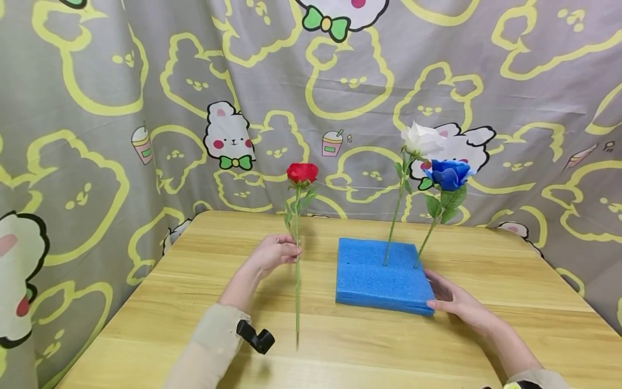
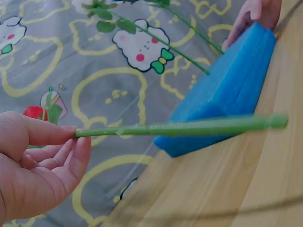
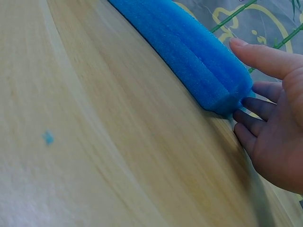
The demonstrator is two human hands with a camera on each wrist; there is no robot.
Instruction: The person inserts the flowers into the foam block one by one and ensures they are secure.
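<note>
In the head view a red artificial rose (image 1: 302,173) stands nearly upright over the table, its green stem (image 1: 298,302) pinched between the thumb and fingers of my left hand (image 1: 277,253). The left wrist view shows that stem (image 2: 189,126) pointing away from the hand (image 2: 42,165), its lower end free in the air. My right hand (image 1: 454,300) touches the right side of a blue foam block (image 1: 374,281), fingers loosely extended. A white rose (image 1: 420,139) and a blue rose (image 1: 449,174) have their stems stuck in the block, leaning right.
The wooden table (image 1: 194,281) carries the foam block right of centre. A patterned grey curtain (image 1: 272,81) hangs behind the table and along its left. A small blue speck (image 3: 48,138) lies on the tabletop in the right wrist view.
</note>
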